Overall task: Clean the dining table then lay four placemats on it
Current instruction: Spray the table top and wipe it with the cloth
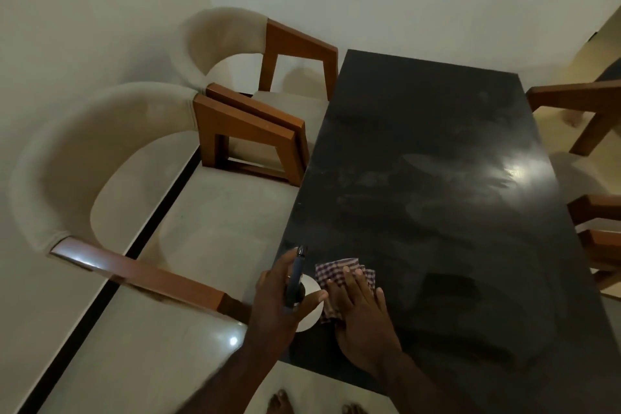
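Dark dining table (437, 178) w/ smeary streaks, cream chairs (111, 158) along its left side. L hand (279, 299) clenched round spray bottle (309, 284) over near-left corner; checked cloth (336, 270) just right of that grip, flat on tabletop under R hand (364, 312), fingers straight, pressing, not gripping
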